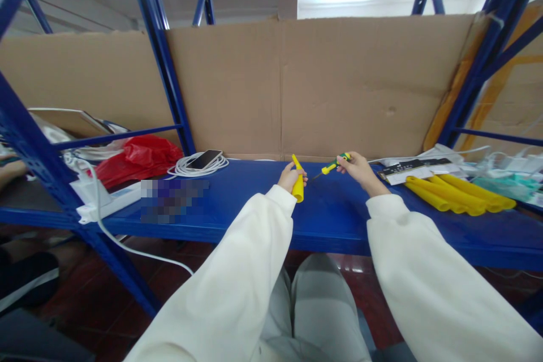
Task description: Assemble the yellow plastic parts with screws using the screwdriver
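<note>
My left hand [289,176] is closed around a yellow cone-shaped tube [299,188], its narrow end up and its wide end down toward me. To the right, my right hand [355,166] grips a screwdriver [330,168] with a yellow and green handle. The thin metal shaft points left toward the tube and appears apart from it. Both hands are just above the blue shelf top [250,198]. Several more yellow tubes [458,192] lie side by side on the shelf, right of my right hand.
On the left are a phone [205,159] on a coiled white cable [186,167], a red plastic bag [138,158] and a white power strip [123,199]. A cardboard panel [339,85] stands behind. Papers [416,169] and clear plastic bags [504,172] lie right. Blue posts [163,62] frame the shelf.
</note>
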The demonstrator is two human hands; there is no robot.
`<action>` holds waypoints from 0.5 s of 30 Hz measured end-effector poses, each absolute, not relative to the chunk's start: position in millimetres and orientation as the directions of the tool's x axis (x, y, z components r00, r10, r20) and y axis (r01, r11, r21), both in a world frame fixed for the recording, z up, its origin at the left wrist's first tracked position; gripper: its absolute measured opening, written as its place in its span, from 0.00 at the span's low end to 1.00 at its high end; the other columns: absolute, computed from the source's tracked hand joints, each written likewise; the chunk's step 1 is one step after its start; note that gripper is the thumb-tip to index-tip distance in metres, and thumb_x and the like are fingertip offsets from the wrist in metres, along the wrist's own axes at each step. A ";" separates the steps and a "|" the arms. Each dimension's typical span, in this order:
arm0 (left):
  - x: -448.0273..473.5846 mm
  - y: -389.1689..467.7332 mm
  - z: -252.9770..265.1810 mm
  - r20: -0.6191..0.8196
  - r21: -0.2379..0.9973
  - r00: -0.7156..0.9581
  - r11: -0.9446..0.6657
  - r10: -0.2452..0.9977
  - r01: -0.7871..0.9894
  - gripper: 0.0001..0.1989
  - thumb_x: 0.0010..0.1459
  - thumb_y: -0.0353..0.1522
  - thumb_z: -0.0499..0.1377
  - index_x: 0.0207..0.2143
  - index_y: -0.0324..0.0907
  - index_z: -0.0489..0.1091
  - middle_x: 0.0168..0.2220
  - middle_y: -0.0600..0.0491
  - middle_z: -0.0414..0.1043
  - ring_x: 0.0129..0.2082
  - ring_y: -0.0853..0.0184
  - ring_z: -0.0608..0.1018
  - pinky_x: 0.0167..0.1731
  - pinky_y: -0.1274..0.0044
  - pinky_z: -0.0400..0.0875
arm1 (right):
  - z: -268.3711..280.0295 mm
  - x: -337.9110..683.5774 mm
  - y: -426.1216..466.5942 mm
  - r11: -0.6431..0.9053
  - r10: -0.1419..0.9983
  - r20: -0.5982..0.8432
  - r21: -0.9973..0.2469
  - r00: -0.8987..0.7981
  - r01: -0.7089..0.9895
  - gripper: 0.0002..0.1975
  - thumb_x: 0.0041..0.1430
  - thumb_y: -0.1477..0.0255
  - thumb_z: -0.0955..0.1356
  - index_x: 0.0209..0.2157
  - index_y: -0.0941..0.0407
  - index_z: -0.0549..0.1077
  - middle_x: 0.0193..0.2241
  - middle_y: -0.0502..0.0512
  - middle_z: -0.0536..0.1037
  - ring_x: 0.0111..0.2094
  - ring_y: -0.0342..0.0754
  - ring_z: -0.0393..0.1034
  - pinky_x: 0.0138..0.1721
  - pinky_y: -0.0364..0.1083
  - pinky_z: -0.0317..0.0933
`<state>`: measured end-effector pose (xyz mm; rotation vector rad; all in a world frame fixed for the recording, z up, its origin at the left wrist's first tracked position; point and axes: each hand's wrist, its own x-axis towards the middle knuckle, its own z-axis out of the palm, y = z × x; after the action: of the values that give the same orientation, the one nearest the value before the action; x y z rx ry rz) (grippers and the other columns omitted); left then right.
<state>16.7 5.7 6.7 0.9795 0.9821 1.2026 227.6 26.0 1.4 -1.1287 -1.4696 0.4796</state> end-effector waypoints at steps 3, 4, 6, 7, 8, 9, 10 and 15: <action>16.6 6.0 7.2 -0.081 0.956 0.152 0.119 0.985 -0.267 0.27 0.59 0.18 0.51 0.60 0.39 0.55 0.24 0.57 0.67 0.17 0.74 0.68 0.17 0.85 0.62 | 3.5 228.7 26.5 0.479 0.802 0.555 -0.818 0.220 0.318 0.26 0.47 0.45 0.72 0.28 0.53 0.65 0.18 0.49 0.73 0.21 0.46 0.69 0.27 0.46 0.65; 16.5 5.9 7.6 -0.085 0.956 0.168 0.127 0.982 -0.263 0.25 0.60 0.18 0.50 0.59 0.38 0.56 0.23 0.57 0.67 0.16 0.74 0.68 0.17 0.85 0.62 | 4.0 228.5 26.8 0.491 0.793 0.558 -0.823 0.246 0.286 0.26 0.47 0.45 0.72 0.29 0.53 0.65 0.18 0.49 0.73 0.23 0.47 0.71 0.28 0.46 0.66; 16.2 5.5 9.0 -0.086 0.958 0.196 0.135 0.977 -0.252 0.22 0.60 0.18 0.49 0.56 0.38 0.58 0.23 0.57 0.66 0.16 0.75 0.67 0.16 0.85 0.61 | 4.8 227.5 27.1 0.509 0.780 0.554 -0.832 0.289 0.221 0.25 0.49 0.46 0.71 0.30 0.52 0.65 0.19 0.49 0.74 0.25 0.47 0.72 0.29 0.47 0.67; 16.1 5.2 9.9 -0.086 0.960 0.213 0.139 0.973 -0.244 0.20 0.61 0.18 0.48 0.54 0.37 0.59 0.23 0.57 0.66 0.16 0.75 0.67 0.16 0.86 0.60 | 5.1 226.8 27.0 0.513 0.779 0.548 -0.836 0.305 0.194 0.24 0.50 0.47 0.71 0.31 0.52 0.65 0.20 0.49 0.74 0.25 0.47 0.73 0.30 0.47 0.68; 15.9 4.9 10.9 -0.092 0.962 0.235 0.148 0.968 -0.230 0.18 0.61 0.18 0.47 0.52 0.37 0.59 0.23 0.57 0.66 0.16 0.75 0.66 0.15 0.86 0.60 | 5.4 226.0 26.6 0.511 0.780 0.539 -0.842 0.318 0.174 0.23 0.51 0.47 0.70 0.31 0.52 0.65 0.20 0.49 0.74 0.25 0.47 0.73 0.29 0.46 0.68; 15.8 4.7 11.8 -0.103 0.964 0.260 0.161 0.960 -0.214 0.16 0.62 0.18 0.47 0.50 0.38 0.60 0.23 0.56 0.66 0.15 0.75 0.66 0.15 0.86 0.60 | 5.8 225.0 25.9 0.505 0.784 0.527 -0.849 0.329 0.158 0.22 0.52 0.48 0.70 0.31 0.53 0.65 0.20 0.48 0.74 0.25 0.46 0.73 0.29 0.45 0.68; 15.6 4.6 12.6 -0.115 0.965 0.284 0.175 0.952 -0.197 0.15 0.62 0.18 0.46 0.49 0.38 0.60 0.23 0.56 0.66 0.15 0.75 0.66 0.15 0.86 0.60 | 6.2 223.8 25.1 0.495 0.789 0.514 -0.856 0.338 0.145 0.22 0.53 0.49 0.70 0.30 0.53 0.65 0.21 0.48 0.74 0.25 0.46 0.73 0.28 0.45 0.68; 14.5 5.4 14.1 -0.142 0.966 0.361 0.209 0.922 -0.153 0.12 0.63 0.19 0.46 0.45 0.38 0.61 0.23 0.54 0.68 0.15 0.75 0.67 0.15 0.85 0.61 | 9.7 215.9 18.8 0.440 0.815 0.446 -0.892 0.370 0.106 0.16 0.58 0.58 0.70 0.29 0.53 0.64 0.21 0.48 0.75 0.25 0.44 0.73 0.27 0.42 0.66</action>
<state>14.5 5.4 14.1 1.0912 0.8962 0.9066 215.9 18.8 9.7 -1.0343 -1.1161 0.5777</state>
